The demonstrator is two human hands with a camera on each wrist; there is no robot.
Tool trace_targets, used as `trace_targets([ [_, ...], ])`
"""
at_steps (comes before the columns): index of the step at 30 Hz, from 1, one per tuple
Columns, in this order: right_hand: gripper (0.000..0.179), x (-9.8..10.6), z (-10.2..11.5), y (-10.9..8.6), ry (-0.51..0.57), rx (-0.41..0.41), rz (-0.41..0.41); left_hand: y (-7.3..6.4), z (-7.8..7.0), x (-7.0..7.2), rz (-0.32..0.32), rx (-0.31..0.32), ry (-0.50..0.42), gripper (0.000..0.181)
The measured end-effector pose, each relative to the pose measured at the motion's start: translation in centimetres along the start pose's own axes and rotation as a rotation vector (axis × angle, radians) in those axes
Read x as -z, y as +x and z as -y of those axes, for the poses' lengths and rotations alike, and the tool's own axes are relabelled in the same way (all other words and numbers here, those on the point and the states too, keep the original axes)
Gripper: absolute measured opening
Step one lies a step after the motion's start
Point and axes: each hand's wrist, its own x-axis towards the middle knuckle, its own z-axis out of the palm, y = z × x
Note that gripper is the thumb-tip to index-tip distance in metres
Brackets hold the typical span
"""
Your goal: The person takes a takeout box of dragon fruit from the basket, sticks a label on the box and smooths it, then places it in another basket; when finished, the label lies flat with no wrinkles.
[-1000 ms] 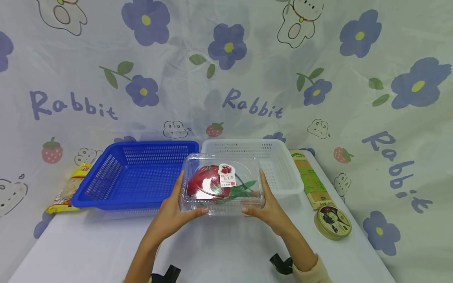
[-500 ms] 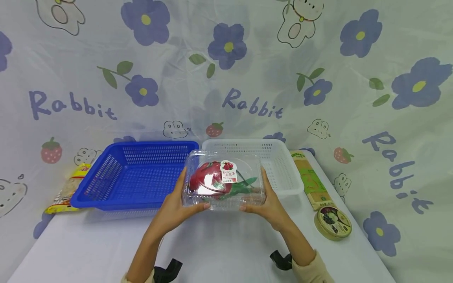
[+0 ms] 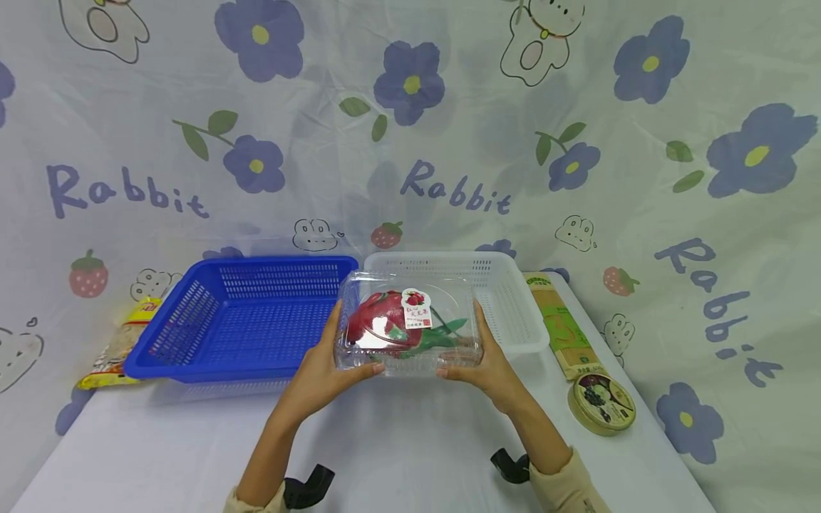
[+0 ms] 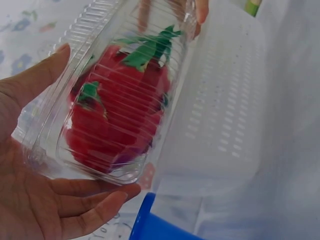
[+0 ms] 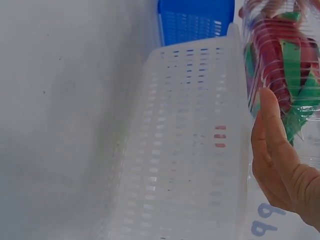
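A clear plastic clamshell box (image 3: 410, 356) with a red dragon fruit (image 3: 378, 324) and green leaves inside is held up between both hands. A white label (image 3: 417, 310) sticks to its lid. My left hand (image 3: 323, 374) grips the left end, thumb along the near side and fingers under the end in the left wrist view. The right hand (image 3: 484, 367) grips the opposite end the same way. In the head view the box overlaps the near edges of a blue basket (image 3: 256, 320) and a white basket (image 3: 513, 306).
A yellow snack bag (image 3: 122, 345) lies left of the blue basket, partly hidden by it. Right of the white basket lies a long green-and-tan packet (image 3: 564, 328), with a round gold tin (image 3: 603, 405) in front. A patterned cloth (image 3: 410, 157) hangs behind the table.
Both hands have raised the box slightly, away from the body, and shifted it a little to the right. Their grip looks the same. The baskets stay put.
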Motion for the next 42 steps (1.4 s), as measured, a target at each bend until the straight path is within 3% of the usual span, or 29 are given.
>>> trace_targets([
  [13, 0.127, 0.6, 0.1, 0.8, 0.052, -0.004, 0.019, 0.8, 0.0, -0.1, 0.002, 0.000, -0.013, 0.123],
  [23, 0.126, 1.3, -0.8, 1.8, 0.024, -0.005, -0.026, 1.6, 0.0, -0.3, 0.014, -0.019, -0.025, 0.123],
  [29, 0.122, 1.7, -1.0, 2.0, 0.081, 0.017, -0.021, 1.9, -0.1, -0.5, 0.006, -0.014, -0.042, 0.118],
  [34, 0.119, 2.0, -1.1, 2.2, 0.134, 0.032, 0.003, 1.9, -0.1, -0.8, -0.007, -0.022, -0.043, 0.115],
  [42, 0.119, 2.6, -1.2, 2.8, 0.125, 0.054, -0.004, 1.7, -0.2, -0.9, -0.019, -0.052, -0.042, 0.110],
])
